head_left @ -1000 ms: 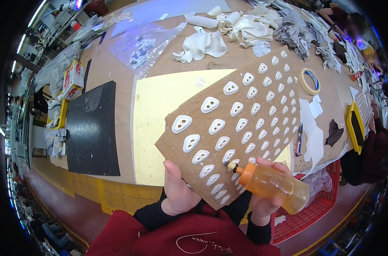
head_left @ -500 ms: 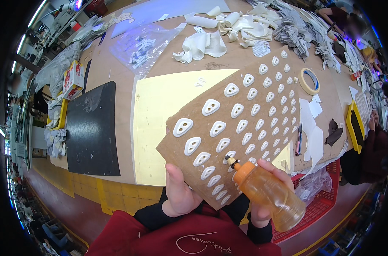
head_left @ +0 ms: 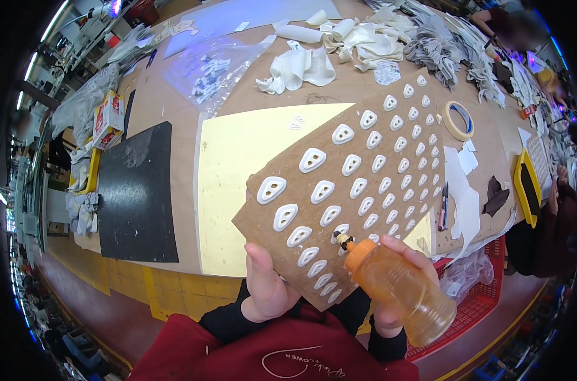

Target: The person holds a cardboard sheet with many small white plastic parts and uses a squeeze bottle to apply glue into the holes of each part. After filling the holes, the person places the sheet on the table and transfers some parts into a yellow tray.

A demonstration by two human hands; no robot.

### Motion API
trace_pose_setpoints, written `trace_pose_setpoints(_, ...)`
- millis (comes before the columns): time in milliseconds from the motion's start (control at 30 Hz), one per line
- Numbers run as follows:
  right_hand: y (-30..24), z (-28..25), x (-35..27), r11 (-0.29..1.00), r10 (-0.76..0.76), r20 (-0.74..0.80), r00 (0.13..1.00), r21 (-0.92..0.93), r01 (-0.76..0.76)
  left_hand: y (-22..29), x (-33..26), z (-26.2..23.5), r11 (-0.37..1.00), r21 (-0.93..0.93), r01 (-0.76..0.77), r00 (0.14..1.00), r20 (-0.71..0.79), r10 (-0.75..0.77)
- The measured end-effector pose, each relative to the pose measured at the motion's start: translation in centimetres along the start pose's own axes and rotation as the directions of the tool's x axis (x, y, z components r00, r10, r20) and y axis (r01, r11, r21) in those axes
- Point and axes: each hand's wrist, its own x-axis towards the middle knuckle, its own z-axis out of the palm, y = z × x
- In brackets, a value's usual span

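Note:
My left hand [head_left: 267, 292] grips the lower left edge of a tilted brown board [head_left: 255, 221], its thumb upright at the edge and its fingers partly hidden. Rows of small white rounded triangular pieces [head_left: 312, 160] with holes cover the board. My right hand [head_left: 388, 319] is wrapped around a clear squeeze bottle [head_left: 406, 292] with an orange cap and amber-tinted contents. The bottle's dark, wrapped nozzle [head_left: 343, 240] points up and left, at a white piece in the board's lower middle. Whether the tip touches it, I cannot tell.
Beneath the board lies a pale yellow sheet [head_left: 228, 184], with a black mat [head_left: 139, 197] to its left. Tape [head_left: 458, 120], a pen [head_left: 443, 206] and white scraps lie at right. Fabric pieces [head_left: 298, 68] and a plastic bag [head_left: 209, 73] lie beyond. A red basket [head_left: 485, 298] stands below right.
The bottle and its nozzle have shifted very slightly left, still at the same white piece. The board and my left hand have hardly moved.

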Motion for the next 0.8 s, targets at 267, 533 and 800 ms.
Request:
trace_pose_setpoints(267,-0.4,0.2,0.3,0.999,0.004,0.001,1.0,-0.037,-0.004,0.1,-0.1,-0.2,1.0,0.019,0.02,1.0,-0.021,-0.019)
trace_pose_setpoints(533,-0.2,-0.3,0.3,0.999,0.037,-0.016,0.999,0.006,-0.037,-0.2,-0.1,0.0,1.0,-0.008,0.013,0.999,-0.033,-0.014)
trace_pose_setpoints(800,0.1,-0.9,0.3,0.996,0.07,0.004,0.998,0.053,-0.07,0.1,0.0,0.1,0.999,0.037,0.005,1.0,0.005,-0.005)
